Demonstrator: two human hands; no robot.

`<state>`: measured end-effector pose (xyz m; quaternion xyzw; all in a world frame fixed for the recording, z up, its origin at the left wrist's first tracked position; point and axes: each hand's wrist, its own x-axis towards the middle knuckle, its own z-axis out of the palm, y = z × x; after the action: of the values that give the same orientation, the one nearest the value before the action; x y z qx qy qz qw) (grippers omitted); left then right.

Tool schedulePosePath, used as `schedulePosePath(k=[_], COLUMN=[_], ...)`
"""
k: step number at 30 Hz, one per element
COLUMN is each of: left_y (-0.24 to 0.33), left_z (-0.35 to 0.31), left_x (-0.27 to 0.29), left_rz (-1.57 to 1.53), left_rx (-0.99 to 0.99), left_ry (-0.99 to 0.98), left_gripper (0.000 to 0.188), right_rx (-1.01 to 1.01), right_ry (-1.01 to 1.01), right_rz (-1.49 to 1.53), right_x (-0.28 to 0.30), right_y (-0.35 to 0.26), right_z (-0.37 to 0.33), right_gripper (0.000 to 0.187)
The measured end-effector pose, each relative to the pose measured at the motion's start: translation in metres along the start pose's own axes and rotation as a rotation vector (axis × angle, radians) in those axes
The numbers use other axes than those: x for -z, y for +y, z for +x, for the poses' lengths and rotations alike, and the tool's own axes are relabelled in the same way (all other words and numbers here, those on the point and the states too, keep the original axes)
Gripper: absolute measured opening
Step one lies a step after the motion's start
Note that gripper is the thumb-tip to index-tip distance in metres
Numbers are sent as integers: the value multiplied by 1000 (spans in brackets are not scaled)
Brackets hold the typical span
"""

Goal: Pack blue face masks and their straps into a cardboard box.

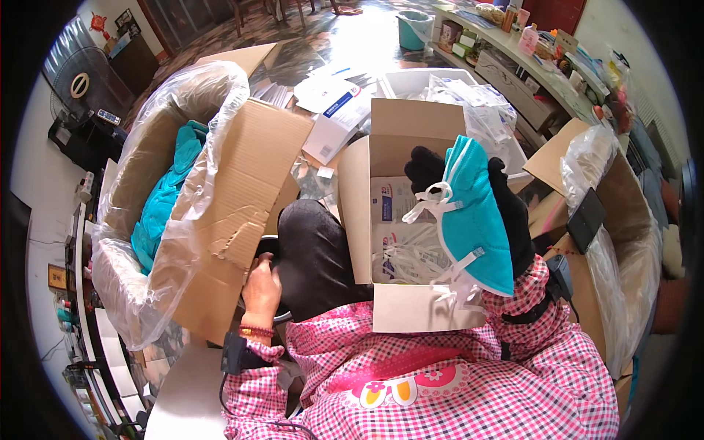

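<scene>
My right hand (517,224), in a black glove, grips a teal face mask (477,224) with white ear loops, apparently folded in a small stack. It is held above an open cardboard box (429,308) in front of me. Inside that box lie printed clear plastic bags (400,246). My bare left hand (262,290) is low beside my dark-clothed knee, next to the flap of the left carton. Its fingers look curled at the edge of a dark round container (268,244); their tips are hidden, and whatever they hold cannot be made out.
A large plastic-lined carton (110,242) at the left contains teal fabric masks (165,198). Another lined carton (638,249) stands at the right. Ahead are white printed packets (337,110) and a white bin (425,77) full of plastic bags. A long cluttered shelf runs along the far right.
</scene>
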<state>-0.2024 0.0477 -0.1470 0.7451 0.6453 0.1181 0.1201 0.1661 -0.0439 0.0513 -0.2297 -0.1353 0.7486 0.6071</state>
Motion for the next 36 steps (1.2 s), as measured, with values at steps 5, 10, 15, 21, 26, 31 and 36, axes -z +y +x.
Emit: schedulePosePath(k=[5, 10, 15, 21, 26, 31, 36], left_y=[124, 211, 227, 226, 225, 224, 232], left_z=[-11, -16, -11, -9, -7, -4, -4], left_x=[87, 106, 91, 91, 92, 91, 98], left_rz=[-501, -932, -845, -758, -739, -637, -742], left_rx=[-322, -609, -648, -681, -662, -710, -739], left_ry=[235, 146, 170, 191, 222, 298, 201], left_gripper=[10, 22, 21, 18, 16, 20, 35], right_rx=[-64, 244, 76, 83, 101, 139, 91], right_ry=[16, -229, -118, -147, -135, -188, -29], right_rz=[122, -338, -157, -103, -33, -123, -71], right_x=[-7, 0, 11, 15, 21, 18, 40], right_y=[1, 33, 33, 31, 33, 30, 34], right_z=[2, 0, 4, 1, 4, 3, 5], right_gripper=[60, 68, 57, 61, 63, 63, 59])
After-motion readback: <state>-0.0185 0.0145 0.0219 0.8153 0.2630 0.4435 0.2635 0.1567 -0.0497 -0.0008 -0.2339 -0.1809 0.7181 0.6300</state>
